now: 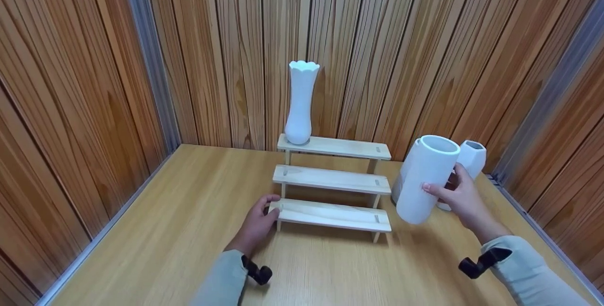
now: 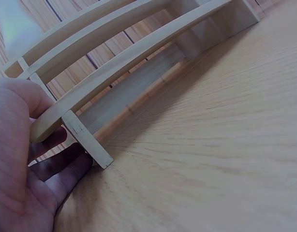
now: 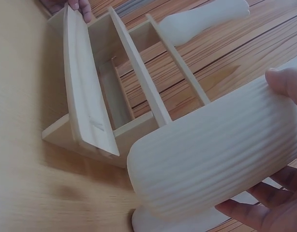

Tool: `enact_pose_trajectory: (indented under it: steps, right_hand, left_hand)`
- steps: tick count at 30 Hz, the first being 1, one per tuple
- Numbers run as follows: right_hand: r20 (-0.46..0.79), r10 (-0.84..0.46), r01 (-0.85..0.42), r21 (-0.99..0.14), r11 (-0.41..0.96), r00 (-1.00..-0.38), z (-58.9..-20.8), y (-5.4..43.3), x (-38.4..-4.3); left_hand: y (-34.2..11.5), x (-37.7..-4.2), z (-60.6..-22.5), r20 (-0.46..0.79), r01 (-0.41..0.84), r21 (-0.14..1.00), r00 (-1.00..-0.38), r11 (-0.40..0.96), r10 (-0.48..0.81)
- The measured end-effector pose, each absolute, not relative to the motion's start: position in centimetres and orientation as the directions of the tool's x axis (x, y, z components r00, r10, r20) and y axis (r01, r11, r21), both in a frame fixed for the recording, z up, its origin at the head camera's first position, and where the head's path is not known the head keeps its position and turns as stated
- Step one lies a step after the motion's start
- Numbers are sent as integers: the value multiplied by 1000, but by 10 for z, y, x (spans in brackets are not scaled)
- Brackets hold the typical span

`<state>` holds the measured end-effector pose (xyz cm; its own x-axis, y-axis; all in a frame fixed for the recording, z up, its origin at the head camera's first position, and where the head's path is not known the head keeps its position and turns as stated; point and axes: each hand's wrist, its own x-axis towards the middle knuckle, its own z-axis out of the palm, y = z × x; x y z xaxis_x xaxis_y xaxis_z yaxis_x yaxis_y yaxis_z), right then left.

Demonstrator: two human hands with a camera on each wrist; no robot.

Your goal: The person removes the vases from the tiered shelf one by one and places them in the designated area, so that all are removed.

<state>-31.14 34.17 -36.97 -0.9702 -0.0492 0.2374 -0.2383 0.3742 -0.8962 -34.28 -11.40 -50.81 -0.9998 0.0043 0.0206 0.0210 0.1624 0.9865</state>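
Note:
My right hand (image 1: pixel 465 199) grips a white cylindrical vase (image 1: pixel 427 183) round its side, thumb in front. The vase leans slightly, its mouth up, just right of a three-step wooden display stand (image 1: pixel 330 178). Close by in the right wrist view, fine ribs show along the vase (image 3: pixel 211 150). My left hand (image 1: pixel 257 221) holds the left end of the stand's lowest step, the thumb over the board (image 2: pixel 90 94) and the other fingers beneath it. On the top step, at its left end, a white vase with a scalloped rim (image 1: pixel 301 103) stands upright.
Behind the held vase stand a white vase with an angular mouth (image 1: pixel 473 157) and another white vase (image 1: pixel 400 190), mostly hidden. All rest on a wooden table (image 1: pixel 188 230). Wood-panelled walls (image 1: pixel 226 55) enclose it at the back and both sides.

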Motion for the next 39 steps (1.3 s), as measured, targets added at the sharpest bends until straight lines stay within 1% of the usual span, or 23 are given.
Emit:
enact_pose_trajectory:
  steps: [7,15,31,39]
  right_hand:
    - [228,-30,-223,-905,362,-973,-384,348,-307]
    - [225,-29,-220,-906,362,-974,-398,354,-303]
    - [177,-12,-169,-911,375,-984,-415,362,-297]
    - [154,-12,-147,-916,374,-988,-421,363,-298]
  left_hand:
    - [-114,-343,-507,18,18,988,-1000,154,2]
    - [-116,-344,-508,44,47,991,-999,128,27]
    - [-114,-345,-509,7,9,989,-1000,146,14]
    - [-114,-343,-509,48,49,989,-999,138,15]
